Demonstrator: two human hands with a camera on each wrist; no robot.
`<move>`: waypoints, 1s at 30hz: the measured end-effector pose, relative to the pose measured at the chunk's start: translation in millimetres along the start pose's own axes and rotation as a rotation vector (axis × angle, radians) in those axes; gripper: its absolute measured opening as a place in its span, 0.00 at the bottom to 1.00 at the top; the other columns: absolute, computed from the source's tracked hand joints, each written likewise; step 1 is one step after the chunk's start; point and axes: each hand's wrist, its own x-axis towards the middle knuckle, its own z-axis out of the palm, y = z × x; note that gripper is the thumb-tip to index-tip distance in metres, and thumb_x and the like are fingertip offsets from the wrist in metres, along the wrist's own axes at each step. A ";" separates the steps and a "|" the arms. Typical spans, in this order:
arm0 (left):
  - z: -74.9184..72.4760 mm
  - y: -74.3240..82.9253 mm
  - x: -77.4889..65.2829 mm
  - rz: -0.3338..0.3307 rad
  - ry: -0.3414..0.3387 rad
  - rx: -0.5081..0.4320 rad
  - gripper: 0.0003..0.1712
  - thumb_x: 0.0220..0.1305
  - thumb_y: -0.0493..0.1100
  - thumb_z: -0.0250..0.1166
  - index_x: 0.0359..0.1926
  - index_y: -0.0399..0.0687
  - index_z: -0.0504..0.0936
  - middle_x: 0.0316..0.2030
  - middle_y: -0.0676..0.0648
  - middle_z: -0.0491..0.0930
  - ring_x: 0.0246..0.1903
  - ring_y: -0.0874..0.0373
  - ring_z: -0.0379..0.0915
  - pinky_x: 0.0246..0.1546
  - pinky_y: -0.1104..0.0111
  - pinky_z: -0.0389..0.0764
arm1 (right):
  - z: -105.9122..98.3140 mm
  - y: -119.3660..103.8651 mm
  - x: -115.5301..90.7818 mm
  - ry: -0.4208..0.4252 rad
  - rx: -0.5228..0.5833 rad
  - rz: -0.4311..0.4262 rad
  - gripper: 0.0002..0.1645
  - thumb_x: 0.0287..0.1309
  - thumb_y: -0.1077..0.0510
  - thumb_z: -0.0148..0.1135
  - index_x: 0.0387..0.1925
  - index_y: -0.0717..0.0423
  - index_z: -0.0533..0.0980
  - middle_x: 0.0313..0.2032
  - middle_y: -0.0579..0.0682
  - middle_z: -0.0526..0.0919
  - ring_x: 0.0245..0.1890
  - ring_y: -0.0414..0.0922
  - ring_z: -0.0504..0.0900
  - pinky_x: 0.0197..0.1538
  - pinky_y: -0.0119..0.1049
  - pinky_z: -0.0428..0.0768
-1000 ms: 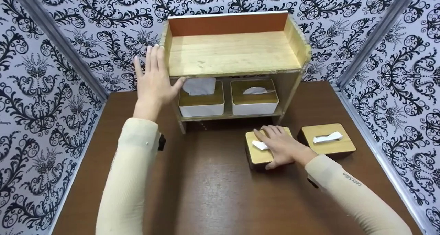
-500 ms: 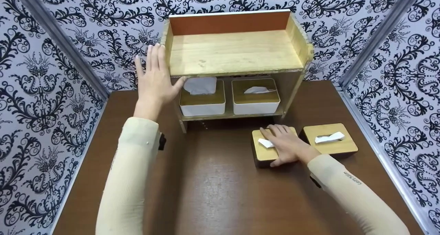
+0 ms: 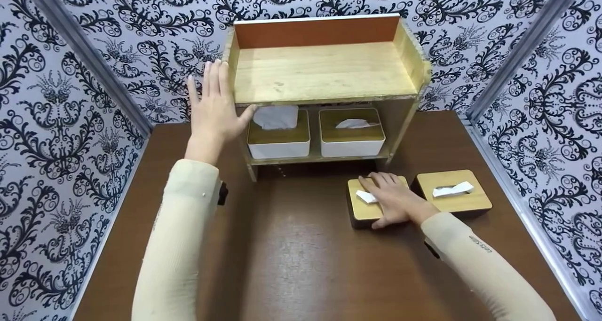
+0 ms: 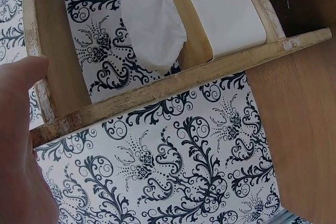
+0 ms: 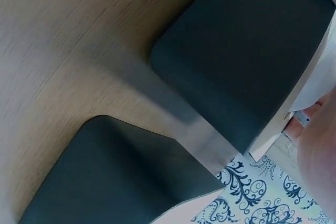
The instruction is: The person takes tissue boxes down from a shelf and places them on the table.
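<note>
My left hand point(image 3: 214, 112) rests against the left side of a small wooden shelf point(image 3: 324, 72), fingers straight and spread. Its thumb point(image 4: 34, 70) lies on the shelf's front edge in the left wrist view. On the table, my right hand point(image 3: 395, 201) grips a dark tissue box point(image 3: 364, 213) with a wooden lid from above, thumb at the near side and fingers over the far edge. A white tissue pokes from its slot, partly covered by the hand. Just right of it stands a second dark tissue box point(image 3: 458, 202); the right wrist view shows a narrow gap between them.
Inside the shelf's lower level sit two white tissue boxes, a left one point(image 3: 278, 150) and a right one point(image 3: 352, 148), tissues sticking out. Brown table point(image 3: 291, 264) surface spreads in front. Patterned walls point(image 3: 61, 90) with metal edging enclose the back and sides.
My right hand has slid the dark tissue box to the right, closer to the second dark box, over the first half second. It has barely moved since. The left hand stays on the shelf.
</note>
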 end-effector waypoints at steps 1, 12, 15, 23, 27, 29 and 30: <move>0.0 0.0 -0.2 0.000 0.001 -0.001 0.61 0.63 0.75 0.45 0.76 0.44 0.25 0.78 0.42 0.26 0.77 0.48 0.19 0.74 0.46 0.20 | 0.2 0.1 0.1 0.000 0.004 0.001 0.80 0.23 0.26 0.75 0.75 0.58 0.52 0.67 0.70 0.63 0.68 0.65 0.63 0.69 0.60 0.62; 0.7 0.2 -2.6 -0.009 0.005 -0.011 0.61 0.63 0.75 0.47 0.76 0.45 0.27 0.78 0.43 0.27 0.78 0.48 0.20 0.74 0.46 0.21 | 6.5 0.2 -1.5 0.001 0.032 0.024 0.80 0.22 0.26 0.77 0.75 0.55 0.52 0.68 0.69 0.62 0.68 0.66 0.61 0.71 0.60 0.60; 1.3 0.7 -2.6 -0.008 0.010 -0.012 0.61 0.63 0.75 0.47 0.76 0.45 0.27 0.78 0.43 0.28 0.78 0.48 0.21 0.74 0.46 0.21 | 7.4 -0.2 -3.2 0.006 0.032 0.028 0.80 0.21 0.27 0.77 0.75 0.55 0.52 0.68 0.69 0.62 0.68 0.66 0.61 0.71 0.61 0.59; 1.4 0.7 -2.6 -0.005 0.009 -0.007 0.61 0.63 0.75 0.47 0.76 0.45 0.27 0.78 0.42 0.28 0.78 0.48 0.21 0.74 0.46 0.21 | 7.7 -0.7 -2.6 0.009 0.032 0.029 0.81 0.21 0.26 0.77 0.75 0.56 0.51 0.68 0.69 0.61 0.69 0.66 0.61 0.72 0.61 0.59; 0.2 0.8 -1.8 -0.005 0.010 -0.003 0.61 0.63 0.75 0.47 0.76 0.45 0.27 0.78 0.42 0.27 0.78 0.47 0.22 0.74 0.46 0.21 | 7.3 -0.2 -1.1 -0.001 0.035 0.038 0.81 0.21 0.27 0.77 0.76 0.55 0.51 0.69 0.68 0.61 0.69 0.65 0.60 0.73 0.60 0.57; 0.2 1.2 -1.4 -0.005 0.008 -0.002 0.61 0.63 0.75 0.47 0.76 0.44 0.27 0.78 0.42 0.27 0.78 0.47 0.22 0.74 0.46 0.20 | 6.4 0.1 -0.9 -0.011 0.038 0.041 0.81 0.21 0.27 0.78 0.76 0.55 0.50 0.69 0.68 0.60 0.70 0.65 0.60 0.74 0.60 0.56; 0.3 1.3 -1.2 -0.005 0.009 -0.002 0.61 0.63 0.75 0.47 0.76 0.44 0.27 0.78 0.42 0.27 0.78 0.47 0.22 0.74 0.46 0.21 | 5.7 0.3 -1.0 -0.018 0.043 0.041 0.81 0.21 0.28 0.78 0.76 0.55 0.50 0.69 0.68 0.60 0.70 0.65 0.60 0.74 0.60 0.56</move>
